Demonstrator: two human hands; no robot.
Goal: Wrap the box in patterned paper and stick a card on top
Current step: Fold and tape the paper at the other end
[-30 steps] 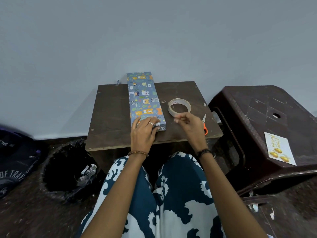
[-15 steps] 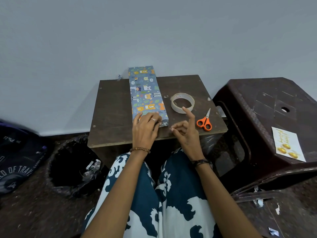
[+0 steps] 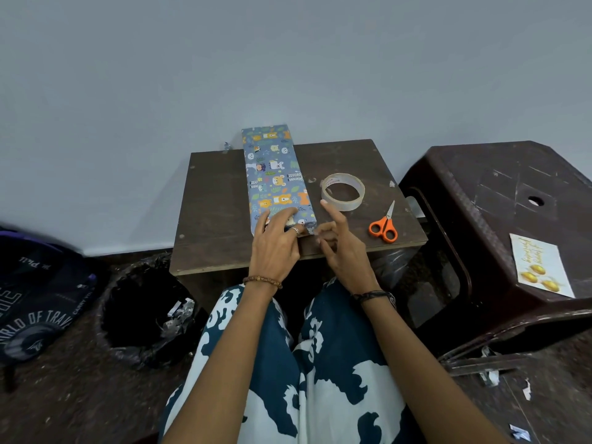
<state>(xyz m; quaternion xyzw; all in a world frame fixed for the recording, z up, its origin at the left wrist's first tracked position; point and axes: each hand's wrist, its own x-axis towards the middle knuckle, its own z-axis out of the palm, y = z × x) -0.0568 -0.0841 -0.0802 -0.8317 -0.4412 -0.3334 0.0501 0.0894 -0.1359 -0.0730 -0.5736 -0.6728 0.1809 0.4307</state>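
Note:
The long box point(image 3: 274, 174), wrapped in blue paper with cartoon animals, lies lengthwise on the small brown table point(image 3: 217, 203). My left hand point(image 3: 277, 243) presses flat on its near end. My right hand point(image 3: 342, 248) is at the box's near right corner, thumb and middle finger pinched together, index finger raised. Whether a piece of clear tape sits in that pinch is too faint to tell. A white card point(image 3: 539, 265) with gold ornaments lies on the dark plastic stool point(image 3: 499, 193) to the right.
A roll of clear tape point(image 3: 342, 192) and orange-handled scissors point(image 3: 384, 225) lie on the table right of the box. A black-lined bin point(image 3: 141, 309) with paper scraps stands at the lower left, with a dark bag point(image 3: 35, 296) beyond it. Scraps litter the floor at the right.
My right hand has moved from beside the tape roll back and left to the box's near right corner, uncovering the scissors. My left hand has stayed pressed on the box.

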